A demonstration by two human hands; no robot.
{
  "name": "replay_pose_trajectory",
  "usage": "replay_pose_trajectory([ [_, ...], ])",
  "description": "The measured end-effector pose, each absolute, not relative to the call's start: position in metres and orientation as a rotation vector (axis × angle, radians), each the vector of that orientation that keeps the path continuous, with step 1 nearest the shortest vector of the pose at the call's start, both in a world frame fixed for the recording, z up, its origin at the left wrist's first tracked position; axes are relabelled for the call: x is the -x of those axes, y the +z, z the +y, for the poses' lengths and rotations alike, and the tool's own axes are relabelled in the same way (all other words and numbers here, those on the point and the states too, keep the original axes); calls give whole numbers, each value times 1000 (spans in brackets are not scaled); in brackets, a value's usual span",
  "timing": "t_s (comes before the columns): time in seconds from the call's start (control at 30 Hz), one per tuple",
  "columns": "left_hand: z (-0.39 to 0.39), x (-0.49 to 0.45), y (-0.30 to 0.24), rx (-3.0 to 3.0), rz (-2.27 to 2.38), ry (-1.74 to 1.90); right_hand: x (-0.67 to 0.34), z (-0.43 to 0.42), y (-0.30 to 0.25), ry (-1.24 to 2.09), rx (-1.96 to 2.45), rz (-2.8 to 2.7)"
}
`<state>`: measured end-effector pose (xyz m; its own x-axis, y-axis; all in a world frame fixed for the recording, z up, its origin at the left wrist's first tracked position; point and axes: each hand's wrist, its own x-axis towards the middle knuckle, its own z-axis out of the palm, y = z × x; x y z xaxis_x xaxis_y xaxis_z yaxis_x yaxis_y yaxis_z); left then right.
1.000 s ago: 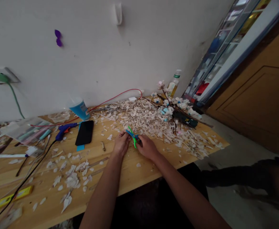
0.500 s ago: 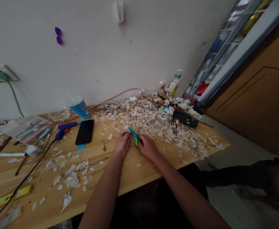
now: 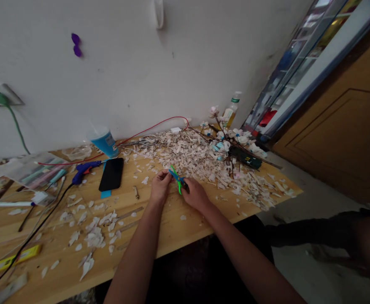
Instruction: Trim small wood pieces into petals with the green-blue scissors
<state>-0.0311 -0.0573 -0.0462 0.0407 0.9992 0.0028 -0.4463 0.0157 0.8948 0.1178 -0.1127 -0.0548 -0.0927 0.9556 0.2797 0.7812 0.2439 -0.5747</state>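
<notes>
My right hand (image 3: 195, 193) is closed round the handles of green and blue scissors (image 3: 176, 179), whose blades point up and left towards my other hand. My left hand (image 3: 160, 184) is pinched close to the blade tips; what its fingers hold is too small to make out. Both hands are above the front middle of the wooden table (image 3: 172, 236). Just beyond them spreads a heap of pale scraps (image 3: 185, 152). Left of my left hand lies a small metal piece like a nail clipper (image 3: 136, 192).
A phone (image 3: 111, 174), a blue glue gun (image 3: 85, 169) and a blue cup (image 3: 105, 142) stand or lie on the left. White flowers on twigs (image 3: 238, 133) and a bottle (image 3: 231, 112) are at back right. Pale petals (image 3: 94, 234) lie front left. Cables cross the left side.
The scissors' blades look a little wider apart than before. My left hand has shifted slightly left. The whole view has moved very little.
</notes>
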Motion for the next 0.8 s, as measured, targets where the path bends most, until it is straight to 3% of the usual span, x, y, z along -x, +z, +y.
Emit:
replay_pose_trajectory([
  [0.8,-54,40,-48,-940,831,1249,-119,-111,-55,353,1623,-1923],
])
